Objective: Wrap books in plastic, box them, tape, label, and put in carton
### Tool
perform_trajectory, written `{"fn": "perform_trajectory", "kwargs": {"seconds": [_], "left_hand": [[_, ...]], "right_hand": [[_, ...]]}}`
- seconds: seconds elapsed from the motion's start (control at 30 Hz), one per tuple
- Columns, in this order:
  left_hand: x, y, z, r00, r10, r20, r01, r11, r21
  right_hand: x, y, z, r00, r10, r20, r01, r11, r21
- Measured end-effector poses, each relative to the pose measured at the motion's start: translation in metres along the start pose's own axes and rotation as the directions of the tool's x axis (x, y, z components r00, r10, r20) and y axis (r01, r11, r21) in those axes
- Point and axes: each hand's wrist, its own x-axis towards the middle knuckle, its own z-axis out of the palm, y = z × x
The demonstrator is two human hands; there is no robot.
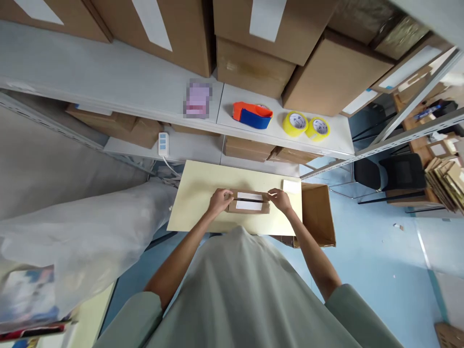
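Box (249, 202) between left hand (219, 200), right hand (280, 199)

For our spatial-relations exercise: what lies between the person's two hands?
Head view: a small, white-labelled cardboard box, its ends touched by the left hand and right hand.

A single head-worn camera looks steeply down over the person's own chest (239, 290) onto a small table (192, 203), facing a shelf (90, 77) of cartons (253, 67) beyond. Its wide lens sets the left hand (219, 200) and right hand (281, 199) small at mid-frame, well below it
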Motion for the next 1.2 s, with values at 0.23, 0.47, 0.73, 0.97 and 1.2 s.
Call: {"fn": "perform_trajectory", "kwargs": {"seconds": [0.23, 0.47, 0.73, 0.97, 1.2], "left_hand": [[0.049, 0.083, -0.066, 0.927, 0.319, -0.196, -0.341, 0.936, -0.090], [0.044, 0.153, -0.141, 0.763, 0.551, -0.338, -0.613, 0.782, -0.110], [0.014, 0.119, -0.170, 0.729, 0.558, -0.397, -0.654, 0.739, -0.161], [-0.001, 0.085, -0.171, 0.727, 0.545, -0.417, -0.669, 0.698, -0.255], [-0.047, 0.085, -0.174, 0.723, 0.523, -0.451, -0.670, 0.690, -0.275]], "right_hand": [[0.057, -0.134, -0.075, 0.817, -0.480, -0.321, 0.425, 0.876, -0.229], [0.105, -0.256, -0.090, 0.744, -0.610, -0.272, 0.398, 0.733, -0.552], [0.140, -0.272, -0.077, 0.905, -0.373, -0.205, 0.153, 0.735, -0.661], [0.097, -0.238, -0.081, 0.827, -0.554, -0.094, 0.291, 0.566, -0.771], [-0.007, -0.192, -0.079, 0.620, -0.781, -0.071, 0.506, 0.467, -0.725]]}}
